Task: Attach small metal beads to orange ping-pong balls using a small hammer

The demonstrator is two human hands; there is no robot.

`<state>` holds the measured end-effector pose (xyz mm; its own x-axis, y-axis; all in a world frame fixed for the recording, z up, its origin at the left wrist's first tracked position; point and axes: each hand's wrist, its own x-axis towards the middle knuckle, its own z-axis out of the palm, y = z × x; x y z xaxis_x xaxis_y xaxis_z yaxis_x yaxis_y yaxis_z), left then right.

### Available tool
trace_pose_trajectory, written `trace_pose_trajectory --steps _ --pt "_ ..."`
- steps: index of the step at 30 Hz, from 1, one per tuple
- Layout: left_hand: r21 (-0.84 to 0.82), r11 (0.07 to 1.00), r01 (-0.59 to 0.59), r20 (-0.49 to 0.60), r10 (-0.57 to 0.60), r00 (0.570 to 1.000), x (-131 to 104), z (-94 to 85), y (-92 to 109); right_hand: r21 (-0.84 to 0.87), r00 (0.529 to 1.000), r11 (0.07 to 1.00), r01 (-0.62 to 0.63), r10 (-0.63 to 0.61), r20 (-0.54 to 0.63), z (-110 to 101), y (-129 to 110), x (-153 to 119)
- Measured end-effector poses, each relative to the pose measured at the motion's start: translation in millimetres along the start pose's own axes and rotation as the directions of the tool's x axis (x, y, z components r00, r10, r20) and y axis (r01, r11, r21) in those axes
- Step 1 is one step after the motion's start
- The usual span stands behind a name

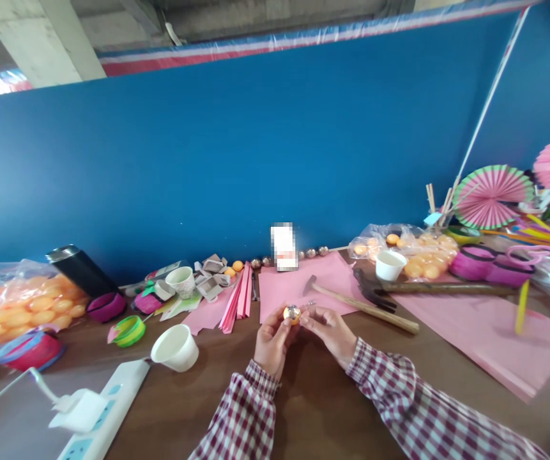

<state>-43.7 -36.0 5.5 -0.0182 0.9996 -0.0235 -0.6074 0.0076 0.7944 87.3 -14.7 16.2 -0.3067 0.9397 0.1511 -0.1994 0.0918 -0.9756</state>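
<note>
Near the middle of the brown table, my left hand has its fingers closed round a small orange ball with a shiny silvery patch on top. My right hand touches the ball's right side, its thumb and fingers pinched together; a small shiny bit shows at its fingertips, too small to name. Behind both hands lies a pink sheet. A small hammer with a wooden handle rests just beyond my right hand. Several shiny balls stand in a row along the blue partition.
On the left are a white cup, a power strip, a black flask and a bag of orange balls. On the right are a larger hammer, another white cup, pink paper and a paper fan.
</note>
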Motion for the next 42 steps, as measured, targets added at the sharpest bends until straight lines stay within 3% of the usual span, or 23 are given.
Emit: trace_pose_trajectory --steps 26,42 --pt "0.055 0.998 0.019 -0.057 -0.015 0.998 -1.5 4.4 4.0 -0.071 1.0 0.997 -0.021 0.022 0.006 -1.6 3.4 0.6" --pt "0.082 0.997 -0.007 -0.025 0.009 1.0 -1.4 2.8 3.2 -0.105 1.0 0.994 -0.015 0.017 0.011 -3.5 5.1 1.4"
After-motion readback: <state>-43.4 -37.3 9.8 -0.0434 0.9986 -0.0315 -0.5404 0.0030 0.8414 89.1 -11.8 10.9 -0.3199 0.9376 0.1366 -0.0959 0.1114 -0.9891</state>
